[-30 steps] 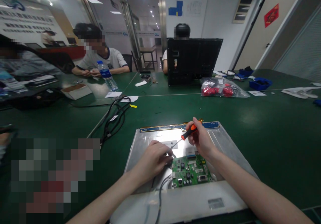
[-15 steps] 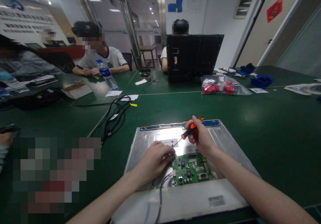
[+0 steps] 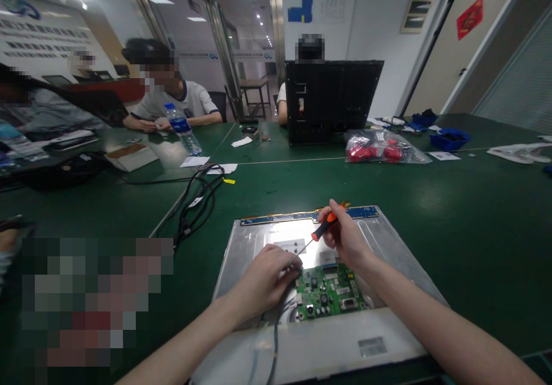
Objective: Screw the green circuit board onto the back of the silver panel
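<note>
My right hand [image 3: 345, 233] is closed round the orange-and-black handle of a screwdriver [image 3: 319, 231]. Its thin metal shaft slants down and to the left, and the tip is hidden at the fingers of my left hand [image 3: 272, 270]. Those left fingers are bent together by the upper left corner of a green circuit board [image 3: 330, 293]; what they grip, if anything, is out of sight. The board lies on the silver back of a flat display panel [image 3: 245, 241]. A grey cable [image 3: 275, 345] runs from beside the board toward the near edge. Along the far edge sits a narrow blue circuit strip [image 3: 364, 211].
Black cables [image 3: 200, 201] lie coiled left of the panel. Across the green table stand a black monitor housing [image 3: 334, 100], a bag with red items [image 3: 383, 148], a blue tray [image 3: 449, 139], a water bottle [image 3: 183, 127] and an open box [image 3: 131, 157]. Other people sit around it.
</note>
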Demonstrator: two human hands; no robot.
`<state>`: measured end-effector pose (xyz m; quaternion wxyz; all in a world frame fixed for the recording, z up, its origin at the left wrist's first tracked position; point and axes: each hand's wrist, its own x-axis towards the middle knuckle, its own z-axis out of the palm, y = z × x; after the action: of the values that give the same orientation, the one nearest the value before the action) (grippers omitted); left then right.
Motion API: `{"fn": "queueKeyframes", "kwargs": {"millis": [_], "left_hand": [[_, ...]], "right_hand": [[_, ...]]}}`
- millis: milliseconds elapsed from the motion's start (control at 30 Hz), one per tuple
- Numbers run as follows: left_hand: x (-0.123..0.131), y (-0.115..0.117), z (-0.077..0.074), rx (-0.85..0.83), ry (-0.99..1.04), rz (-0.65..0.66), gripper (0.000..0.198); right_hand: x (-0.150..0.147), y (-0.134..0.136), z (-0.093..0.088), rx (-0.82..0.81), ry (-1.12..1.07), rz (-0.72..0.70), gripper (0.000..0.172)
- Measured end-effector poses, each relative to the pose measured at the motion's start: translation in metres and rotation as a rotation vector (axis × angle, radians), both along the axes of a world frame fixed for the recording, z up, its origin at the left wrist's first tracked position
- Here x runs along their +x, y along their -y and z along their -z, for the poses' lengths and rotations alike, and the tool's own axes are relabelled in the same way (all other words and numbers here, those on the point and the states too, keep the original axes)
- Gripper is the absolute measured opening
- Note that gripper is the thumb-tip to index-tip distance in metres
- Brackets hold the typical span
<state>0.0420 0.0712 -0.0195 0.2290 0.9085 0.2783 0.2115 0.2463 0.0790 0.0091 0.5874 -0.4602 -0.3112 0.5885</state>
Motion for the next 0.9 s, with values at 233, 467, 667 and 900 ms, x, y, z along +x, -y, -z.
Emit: {"fn": "queueKeyframes", "kwargs": {"millis": [233,467,667,900], "left_hand": [[0.0,0.0,-0.005,0.046,-0.012,-0.011,0.016],[-0.002,-0.005,0.0,0.077,0.002,0.086,0.024],[-0.004,-0.009,0.004,0.077,-0.019,0.067,0.018],[-0.003,-0.009,0.0,0.118,-0.077,0.023,0.019]], "right_hand": [[0.01,-0.005,-0.006,0.027,-0.058,0.057,0.054],[0.01,-0.006,-0.004,0.018,-0.063,0.033,0.052],[0.01,-0.006,-0.003,0.018,-0.051,0.027,0.053],[0.01,-0.006,-0.002,0.017,-0.034,0.017,0.052]]}}
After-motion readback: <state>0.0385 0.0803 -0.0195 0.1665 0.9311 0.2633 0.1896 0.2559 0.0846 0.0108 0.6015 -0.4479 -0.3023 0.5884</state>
